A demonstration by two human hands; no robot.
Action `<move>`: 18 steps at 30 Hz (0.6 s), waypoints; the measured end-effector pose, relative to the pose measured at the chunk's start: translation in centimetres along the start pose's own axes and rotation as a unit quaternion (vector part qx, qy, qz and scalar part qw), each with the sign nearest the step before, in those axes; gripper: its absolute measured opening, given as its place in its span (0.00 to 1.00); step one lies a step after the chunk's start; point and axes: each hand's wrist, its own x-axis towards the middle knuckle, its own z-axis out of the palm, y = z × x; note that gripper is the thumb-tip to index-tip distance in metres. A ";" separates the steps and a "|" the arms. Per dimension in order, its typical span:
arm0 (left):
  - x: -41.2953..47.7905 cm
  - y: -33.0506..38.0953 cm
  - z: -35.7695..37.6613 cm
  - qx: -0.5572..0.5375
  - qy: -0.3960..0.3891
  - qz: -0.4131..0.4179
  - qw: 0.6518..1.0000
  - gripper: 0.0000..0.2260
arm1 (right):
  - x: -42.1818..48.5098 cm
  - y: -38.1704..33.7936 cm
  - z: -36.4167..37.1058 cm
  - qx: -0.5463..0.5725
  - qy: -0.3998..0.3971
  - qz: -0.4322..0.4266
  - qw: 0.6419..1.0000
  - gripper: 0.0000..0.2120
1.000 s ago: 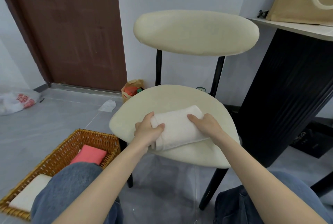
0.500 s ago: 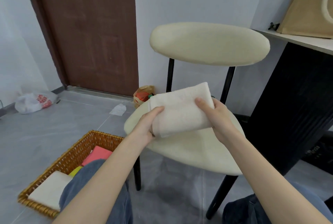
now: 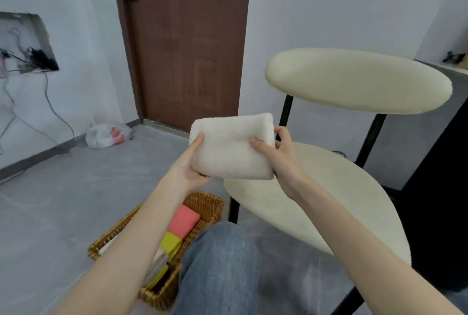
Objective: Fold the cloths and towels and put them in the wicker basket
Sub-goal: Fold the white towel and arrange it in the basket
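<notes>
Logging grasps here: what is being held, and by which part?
The folded white towel, by both ends: the left hand grips its left end, the right hand its right end.

The folded cream-white terry towel (image 3: 233, 147) is one plain shade, a touch paler than the cream upholstered chair seat (image 3: 316, 200). The oval cream backrest (image 3: 354, 81) matches that seat and stands on thin black posts. The golden-brown woven wicker basket (image 3: 210, 203) shows a tight criss-cross weave, and I see in it a plain coral-pink folded cloth (image 3: 183, 221) and a yellow-green folded cloth (image 3: 171, 242). My faded blue denim jeans (image 3: 217, 264) are streaked paler over the knee. The grey tiled floor (image 3: 63, 200) is faintly mottled, the panelled wooden door (image 3: 187, 48) is reddish brown, and the crumpled white plastic bag (image 3: 109, 134) carries red print.
</notes>
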 end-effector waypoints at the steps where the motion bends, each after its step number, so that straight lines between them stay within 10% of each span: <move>1: 0.1 0.7 -1.2 -0.005 0.009 0.001 1.000 0.23 | 0.1 0.0 1.0 0.001 -0.014 0.010 1.000 0.18; 14: 1.1 6.4 -13.1 0.048 0.122 0.045 0.990 0.06 | 5.9 7.8 13.6 0.059 -0.121 0.276 0.952 0.43; 18: 2.7 7.1 -15.6 0.066 0.134 0.053 0.987 0.05 | 6.5 10.9 16.3 0.049 -0.095 0.344 0.933 0.32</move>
